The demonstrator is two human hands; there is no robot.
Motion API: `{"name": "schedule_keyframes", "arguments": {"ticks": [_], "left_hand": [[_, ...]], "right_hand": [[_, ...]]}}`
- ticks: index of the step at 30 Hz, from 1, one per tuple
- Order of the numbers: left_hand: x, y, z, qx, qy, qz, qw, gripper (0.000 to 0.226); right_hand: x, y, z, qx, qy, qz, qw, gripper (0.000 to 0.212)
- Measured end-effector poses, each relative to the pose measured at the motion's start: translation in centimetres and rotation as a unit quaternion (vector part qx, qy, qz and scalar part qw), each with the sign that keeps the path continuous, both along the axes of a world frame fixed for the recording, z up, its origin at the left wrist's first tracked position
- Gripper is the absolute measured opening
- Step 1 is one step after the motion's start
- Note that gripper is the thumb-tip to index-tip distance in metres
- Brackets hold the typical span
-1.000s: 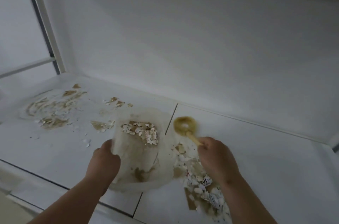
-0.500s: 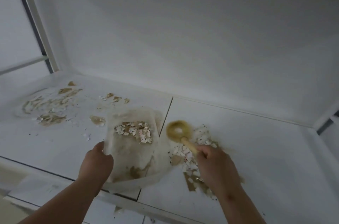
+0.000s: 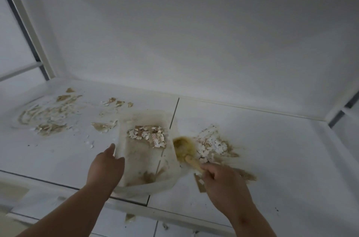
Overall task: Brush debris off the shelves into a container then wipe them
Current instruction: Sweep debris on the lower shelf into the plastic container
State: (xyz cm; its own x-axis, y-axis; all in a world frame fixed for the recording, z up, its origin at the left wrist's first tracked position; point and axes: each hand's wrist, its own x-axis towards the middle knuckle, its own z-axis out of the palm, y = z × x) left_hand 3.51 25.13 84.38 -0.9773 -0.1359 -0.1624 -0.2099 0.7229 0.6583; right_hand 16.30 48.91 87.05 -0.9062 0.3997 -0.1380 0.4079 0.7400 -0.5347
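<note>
Head view: brush (image 3: 185,150), wooden handle toward right hand (image 3: 223,182) gripping it, blurred yellowish head touching container (image 3: 144,151). Left hand (image 3: 105,168) grips that translucent, stained container's near-left rim.

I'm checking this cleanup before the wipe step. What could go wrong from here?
1. The brush sweeps debris toward the container; bits may slip under its rim or scatter.
2. The container overhangs the shelf front edge, held only by the left hand; it could tip.
3. The scraps at far left might get missed.

A plain white back wall (image 3: 194,42) rises in dim, even light, with a white corner post (image 3: 29,28) at its left edge.
</note>
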Motion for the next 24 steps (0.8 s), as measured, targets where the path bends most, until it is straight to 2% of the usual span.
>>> {"name": "schedule_keyframes", "arguments": {"ticks": [5, 8, 11, 12, 16, 21, 24], "left_hand": [[-0.1, -0.2, -0.1, 0.004, 0.015, 0.005, 1.000, 0.063], [-0.2, 0.3, -0.2, 0.028, 0.041, 0.016, 0.999, 0.064], [-0.1, 1.3, -0.1, 0.064, 0.059, 0.037, 0.996, 0.067], [0.0, 1.7, -0.1, 0.044, 0.068, 0.037, 0.996, 0.068], [0.3, 3.1, 0.2, -0.135, 0.131, -0.013, 0.982, 0.066], [0.4, 5.9, 1.2, -0.198, 0.140, -0.110, 0.964, 0.059], [0.3, 7.8, 1.3, -0.188, 0.109, -0.135, 0.967, 0.055]], "right_hand": [[1.2, 2.3, 0.8, -0.005, -0.019, -0.035, 0.999, 0.034], [0.6, 4.3, 2.3, -0.043, 0.022, -0.072, 0.996, 0.030], [-2.9, 4.5, 2.5, -0.053, 0.044, -0.082, 0.994, 0.037], [-4.2, 4.2, 2.2, -0.048, 0.040, -0.071, 0.996, 0.041], [-7.3, 2.9, 1.0, 0.000, -0.004, -0.029, 1.000, 0.047], [-4.3, 4.8, 3.8, 0.056, -0.083, 0.010, 0.995, 0.046], [-4.7, 7.2, 5.9, 0.058, -0.057, -0.005, 0.997, 0.032]]}}
